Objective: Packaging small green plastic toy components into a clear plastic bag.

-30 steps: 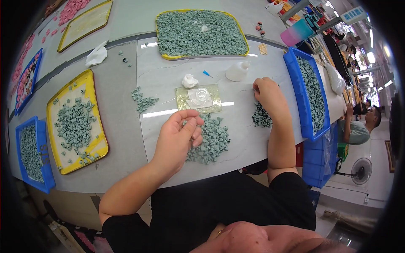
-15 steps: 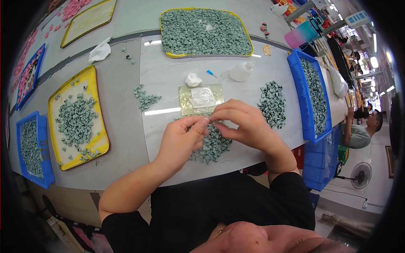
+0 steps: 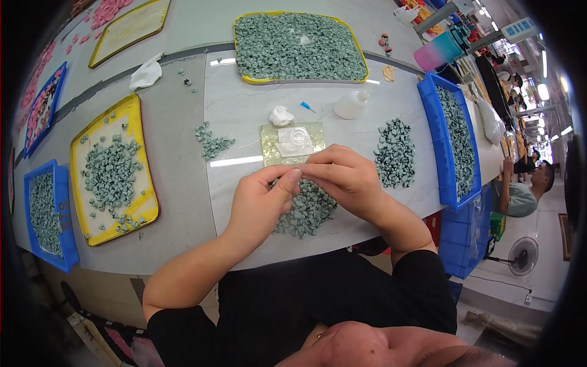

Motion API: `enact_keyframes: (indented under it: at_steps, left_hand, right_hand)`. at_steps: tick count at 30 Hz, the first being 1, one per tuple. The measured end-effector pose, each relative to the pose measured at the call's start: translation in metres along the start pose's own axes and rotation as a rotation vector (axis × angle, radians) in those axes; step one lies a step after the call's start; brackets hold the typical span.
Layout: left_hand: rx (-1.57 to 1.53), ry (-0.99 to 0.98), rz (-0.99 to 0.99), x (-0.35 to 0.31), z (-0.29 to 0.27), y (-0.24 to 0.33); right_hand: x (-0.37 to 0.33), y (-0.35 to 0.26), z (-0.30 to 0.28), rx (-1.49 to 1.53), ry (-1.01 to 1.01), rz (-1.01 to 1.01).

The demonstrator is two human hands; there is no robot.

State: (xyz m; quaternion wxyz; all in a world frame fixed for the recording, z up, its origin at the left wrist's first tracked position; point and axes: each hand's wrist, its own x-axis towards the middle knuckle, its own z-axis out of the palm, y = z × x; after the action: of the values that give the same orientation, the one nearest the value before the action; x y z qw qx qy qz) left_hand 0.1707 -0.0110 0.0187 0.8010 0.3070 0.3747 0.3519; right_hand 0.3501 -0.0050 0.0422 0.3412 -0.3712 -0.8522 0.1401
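My left hand (image 3: 263,196) and my right hand (image 3: 345,180) meet fingertip to fingertip over a pile of small grey-green pieces (image 3: 307,211). Both are closed in a pinch; whatever sits between the fingertips is too small and covered to name. Just beyond the fingers lies a greenish, see-through mat (image 3: 269,153) bearing a clear round dish (image 3: 296,140). A crumpled white tissue (image 3: 281,115), a blue-capped nozzle tip (image 3: 307,106) and a translucent squeeze bottle (image 3: 351,104) are behind the mat.
Smaller piles of pieces lie left (image 3: 212,142) and right (image 3: 394,153). Yellow trays (image 3: 150,202) of them stand at left and at the back (image 3: 244,78). Blue bins (image 3: 449,199) flank the table. A pink-and-teal bottle (image 3: 437,52) stands back right; another person (image 3: 520,196) is far right.
My right hand's fingers have drawn closer together and in against the left fingertips. My left hand has barely moved, and the things on the table stay put.
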Motion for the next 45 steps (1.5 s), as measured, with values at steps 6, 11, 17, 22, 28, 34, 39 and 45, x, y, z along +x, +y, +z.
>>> enact_keyframes:
  at_steps: [6,11,17,22,28,34,39,45]
  left_hand:
    - [0.12,-0.029,0.027,0.0,-0.005,-0.005]
    - [-0.002,0.0,0.055,-0.002,-0.001,-0.002]
    - [-0.064,0.05,0.111,-0.001,-0.001,0.002]
    - [-0.073,0.084,0.081,-0.001,-0.004,0.005]
    - [-0.13,0.07,0.054,-0.001,-0.006,0.007]
    - [-0.149,0.044,0.092,-0.001,-0.006,0.005]
    - [-0.183,0.043,0.054,0.003,-0.009,0.0]
    - [-0.303,-0.099,-0.091,0.002,-0.011,0.0]
  right_hand:
    - [0.0,0.003,0.001,0.076,-0.017,0.044]
    - [0.001,0.02,0.001,-0.226,0.078,-0.069]
    - [0.005,0.031,0.002,-0.42,-0.004,-0.118]
    - [0.007,0.027,0.004,-0.451,-0.03,-0.144]
    - [0.004,0.022,0.011,-0.16,0.065,0.07]
    - [0.003,0.016,0.01,0.455,0.121,0.572]
    - [0.006,0.008,0.006,0.804,0.122,0.85]
    - [0.0,0.006,0.012,0.791,0.153,0.747]
